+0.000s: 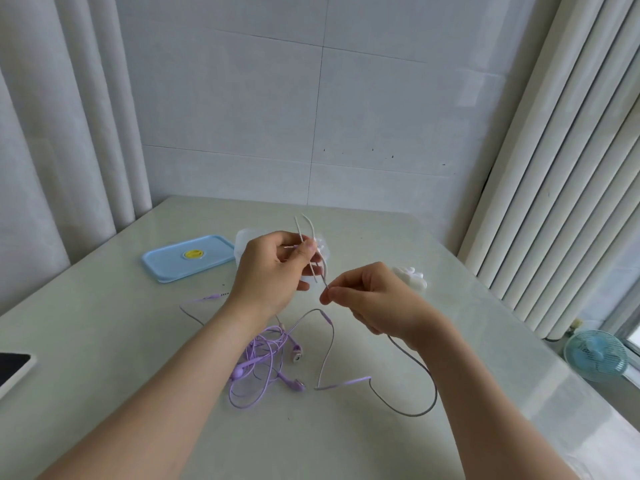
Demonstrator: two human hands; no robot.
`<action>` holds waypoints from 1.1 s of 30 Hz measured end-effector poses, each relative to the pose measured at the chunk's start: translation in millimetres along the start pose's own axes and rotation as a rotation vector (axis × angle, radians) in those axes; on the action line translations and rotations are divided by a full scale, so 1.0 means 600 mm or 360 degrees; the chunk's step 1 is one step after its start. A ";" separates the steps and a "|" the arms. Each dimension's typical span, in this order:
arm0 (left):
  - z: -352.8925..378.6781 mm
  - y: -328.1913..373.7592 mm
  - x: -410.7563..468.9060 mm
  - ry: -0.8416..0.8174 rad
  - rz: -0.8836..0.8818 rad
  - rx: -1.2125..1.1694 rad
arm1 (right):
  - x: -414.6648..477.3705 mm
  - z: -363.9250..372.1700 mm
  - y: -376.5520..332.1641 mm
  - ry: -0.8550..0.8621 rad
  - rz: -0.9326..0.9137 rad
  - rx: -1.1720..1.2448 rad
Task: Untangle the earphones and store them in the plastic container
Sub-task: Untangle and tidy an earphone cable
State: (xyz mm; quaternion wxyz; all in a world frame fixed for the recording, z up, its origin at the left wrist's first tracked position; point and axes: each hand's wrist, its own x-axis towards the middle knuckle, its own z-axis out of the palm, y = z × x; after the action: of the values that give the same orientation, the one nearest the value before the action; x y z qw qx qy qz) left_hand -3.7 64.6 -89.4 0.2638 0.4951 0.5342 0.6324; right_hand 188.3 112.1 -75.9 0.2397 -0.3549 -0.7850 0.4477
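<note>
Teasing apart is the step in hand, I reckon: the left hand [273,268] and right hand [374,299], close together mid-frame, each pinch a strand of the thin purple wired earphones [258,358], which lie mostly knotted at lower centre. Next: gentle pulling. The clear plastic container [242,238] sits behind.

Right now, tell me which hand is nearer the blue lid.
Left. The left hand, pinching the pale cable, is just right of the blue lid; the right hand, pinching the same cable, is farther right, beyond the left hand.
</note>
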 end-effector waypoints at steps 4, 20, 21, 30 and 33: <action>0.002 -0.009 -0.003 -0.0035 0.0145 0.0273 | -0.008 -0.005 -0.018 0.0039 -0.0174 0.0424; 0.018 -0.019 -0.017 -0.0709 0.0145 0.0408 | 0.017 -0.050 0.020 0.1299 0.0010 0.0677; 0.018 -0.018 -0.017 -0.0703 0.0139 0.0377 | 0.020 -0.047 0.024 0.1337 0.0039 0.0622; 0.017 -0.004 -0.027 -0.0828 -0.0031 0.0152 | 0.030 -0.039 0.043 0.1510 -0.0013 0.0355; 0.021 0.010 -0.031 -0.0845 -0.0089 -0.0188 | 0.030 -0.040 0.059 0.1474 0.0105 0.0047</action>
State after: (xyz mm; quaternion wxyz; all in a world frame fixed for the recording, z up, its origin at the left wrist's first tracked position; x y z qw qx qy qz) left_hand 15.9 52.3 -90.8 0.4402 0.6124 0.4220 0.5031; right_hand 205.3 151.0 -94.0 0.5557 -0.5388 -0.5771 0.2604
